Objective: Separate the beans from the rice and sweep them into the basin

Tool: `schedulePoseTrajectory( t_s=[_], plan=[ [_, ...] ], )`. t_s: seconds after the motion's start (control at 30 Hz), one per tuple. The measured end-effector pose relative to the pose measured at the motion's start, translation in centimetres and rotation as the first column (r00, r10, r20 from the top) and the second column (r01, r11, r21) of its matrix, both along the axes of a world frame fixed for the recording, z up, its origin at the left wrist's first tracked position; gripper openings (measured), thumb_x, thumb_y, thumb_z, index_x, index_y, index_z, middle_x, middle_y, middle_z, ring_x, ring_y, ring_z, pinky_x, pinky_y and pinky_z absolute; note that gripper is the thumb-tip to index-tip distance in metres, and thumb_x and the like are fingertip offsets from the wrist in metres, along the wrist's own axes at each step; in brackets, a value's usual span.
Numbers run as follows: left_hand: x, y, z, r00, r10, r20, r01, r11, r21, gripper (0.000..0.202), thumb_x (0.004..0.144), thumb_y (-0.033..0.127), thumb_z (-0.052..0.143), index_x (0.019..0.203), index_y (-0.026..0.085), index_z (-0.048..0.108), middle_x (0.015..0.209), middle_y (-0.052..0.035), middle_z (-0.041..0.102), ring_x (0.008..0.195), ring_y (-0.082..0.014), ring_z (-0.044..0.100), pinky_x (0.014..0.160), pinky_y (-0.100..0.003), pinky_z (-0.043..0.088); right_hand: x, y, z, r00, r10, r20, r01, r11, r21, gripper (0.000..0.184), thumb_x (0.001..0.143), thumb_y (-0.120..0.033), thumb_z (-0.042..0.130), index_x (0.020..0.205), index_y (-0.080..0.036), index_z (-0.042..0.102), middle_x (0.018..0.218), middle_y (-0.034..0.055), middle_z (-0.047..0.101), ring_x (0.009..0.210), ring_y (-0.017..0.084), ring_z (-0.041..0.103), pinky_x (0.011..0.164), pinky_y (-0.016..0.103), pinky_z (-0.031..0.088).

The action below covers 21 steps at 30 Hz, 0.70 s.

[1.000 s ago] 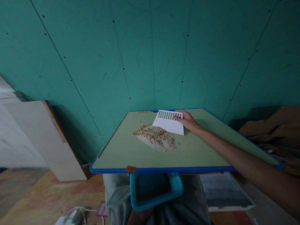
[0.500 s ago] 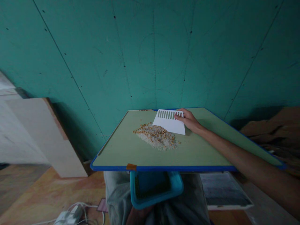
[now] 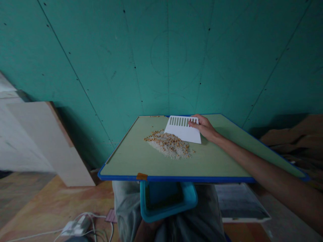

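My right hand [image 3: 204, 127] is closed on the slotted end of a white plastic scraper [image 3: 183, 132], thumb on top. The scraper leans over the far side of a loose pile of white grains and yellow-brown kernels [image 3: 170, 145] on the pale green tabletop [image 3: 126, 161], its left part touching the pile. Below the table's near edge, a blue plastic tub [image 3: 169, 213] is held over my lap. My left hand [image 3: 151, 226] is under the tub, supporting it, with its fingers hidden. Something dark green shows inside the tub, too dim to name.
The table has a blue rim with brown tape [image 3: 142, 176] on its near edge. Behind it rises a green wall [image 3: 166, 60]. A pale board [image 3: 52, 141] leans at left; a white power strip [image 3: 77, 227] with cables lies on the floor. Brown cardboard [image 3: 292, 134] is at right.
The view has shifted slightly, so the table and tub appear a little higher. My right hand and the scraper stay almost in place against the pile, which looks unchanged.
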State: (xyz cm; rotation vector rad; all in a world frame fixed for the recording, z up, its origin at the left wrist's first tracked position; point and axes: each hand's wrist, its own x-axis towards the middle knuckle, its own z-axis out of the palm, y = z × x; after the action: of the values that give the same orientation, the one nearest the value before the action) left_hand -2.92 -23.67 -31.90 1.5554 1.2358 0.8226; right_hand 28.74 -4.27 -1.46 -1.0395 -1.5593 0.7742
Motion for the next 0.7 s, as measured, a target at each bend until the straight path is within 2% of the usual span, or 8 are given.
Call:
schedulePoseTrajectory(
  t_s=[0.1, 0.23, 0.33, 0.4, 0.43, 0.53, 0.6, 0.7],
  plan=[
    [-0.2, 0.4, -0.7, 0.996, 0.008, 0.090, 0.001, 0.995, -0.100, 0.048, 0.095, 0.055, 0.044, 0.128, 0.024, 0.061, 0.131, -0.0133, 0.063, 0.123, -0.0260, 0.058, 0.103, -0.051, 0.049, -0.1, -0.2, 0.1, 1.000, 0.015, -0.004, -0.015, 1.000, -0.003, 0.032, 0.072, -0.041, 0.074, 0.090, -0.021, 0.059, 0.075, 0.0016, 0.064, 0.064, 0.017, 0.057, 0.056, 0.029, 0.039],
    [-1.1, -1.6, -0.2, 0.980, 0.047, 0.194, -0.015, 0.987, -0.159, 0.047, 0.091, 0.050, 0.056, 0.129, 0.023, 0.060, 0.139, -0.0124, 0.057, 0.130, -0.0289, 0.052, 0.108, -0.055, 0.042, -0.2, -0.5, 0.3, 0.999, 0.038, -0.018, -0.038, 0.999, -0.015, 0.034, 0.071, -0.042, 0.076, 0.091, -0.020, 0.059, 0.075, 0.0007, 0.063, 0.064, 0.016, 0.056, 0.056, 0.028, 0.038],
    [-0.6, -1.7, -0.2, 0.946, 0.056, 0.321, 0.009, 0.980, -0.196, 0.051, 0.090, 0.054, 0.056, 0.131, 0.024, 0.059, 0.140, -0.0128, 0.056, 0.131, -0.0295, 0.051, 0.109, -0.057, 0.039, -0.3, -0.6, 0.4, 0.999, 0.049, -0.024, -0.049, 0.999, -0.013, 0.034, 0.071, -0.041, 0.076, 0.091, -0.020, 0.059, 0.075, 0.0001, 0.062, 0.064, 0.015, 0.055, 0.056, 0.027, 0.037],
    [0.3, -0.6, -0.7, 0.901, 0.052, 0.431, 0.047, 0.975, -0.217, 0.061, 0.091, 0.064, 0.043, 0.135, 0.024, 0.057, 0.135, -0.0129, 0.061, 0.129, -0.0299, 0.053, 0.109, -0.059, 0.039, -0.3, -0.7, 0.4, 0.998, 0.054, -0.025, -0.054, 0.998, -0.018, 0.034, 0.071, -0.041, 0.076, 0.091, -0.020, 0.059, 0.074, -0.0002, 0.061, 0.063, 0.015, 0.055, 0.055, 0.027, 0.037],
    [0.8, 0.1, -1.1, 0.868, 0.052, 0.493, 0.070, 0.972, -0.225, 0.068, 0.092, 0.070, 0.027, 0.136, 0.026, 0.057, 0.130, -0.0117, 0.065, 0.128, -0.0304, 0.055, 0.108, -0.060, 0.040, -0.3, -0.8, 0.4, 0.998, 0.056, -0.027, -0.057, 0.998, -0.020, 0.033, 0.072, -0.041, 0.076, 0.091, -0.020, 0.059, 0.074, -0.0003, 0.061, 0.062, 0.015, 0.054, 0.055, 0.027, 0.036],
    [1.6, 1.3, -2.1, 0.786, 0.053, 0.615, 0.120, 0.964, -0.237, 0.101, 0.085, 0.059, -0.024, 0.135, 0.031, 0.060, 0.122, -0.0081, 0.070, 0.126, -0.0281, 0.057, 0.106, -0.057, 0.044, -0.4, -0.9, 0.5, 0.998, 0.062, -0.030, -0.063, 0.998, -0.019, 0.033, 0.072, -0.041, 0.076, 0.091, -0.020, 0.059, 0.074, -0.0004, 0.061, 0.062, 0.014, 0.054, 0.054, 0.027, 0.035],
    [1.6, 1.4, -2.3, 0.751, 0.070, 0.657, 0.130, 0.960, -0.250, 0.111, 0.080, 0.050, -0.034, 0.131, 0.034, 0.063, 0.125, -0.0030, 0.068, 0.128, -0.0261, 0.057, 0.105, -0.053, 0.047, -0.5, -1.1, 0.6, 0.998, 0.063, -0.028, -0.064, 0.998, -0.018, 0.033, 0.072, -0.041, 0.076, 0.091, -0.020, 0.059, 0.074, -0.0001, 0.062, 0.062, 0.014, 0.054, 0.054, 0.027, 0.035],
    [1.4, 1.1, -2.0, 0.718, 0.089, 0.691, 0.136, 0.955, -0.264, 0.107, 0.081, 0.056, -0.030, 0.131, 0.038, 0.063, 0.133, 0.0037, 0.063, 0.129, -0.0265, 0.055, 0.105, -0.052, 0.047, -0.6, -1.2, 0.7, 0.998, 0.064, -0.030, -0.065, 0.998, -0.023, 0.035, 0.071, -0.042, 0.076, 0.092, -0.020, 0.059, 0.075, 0.0004, 0.062, 0.062, 0.015, 0.054, 0.054, 0.027, 0.036]
  ],
)
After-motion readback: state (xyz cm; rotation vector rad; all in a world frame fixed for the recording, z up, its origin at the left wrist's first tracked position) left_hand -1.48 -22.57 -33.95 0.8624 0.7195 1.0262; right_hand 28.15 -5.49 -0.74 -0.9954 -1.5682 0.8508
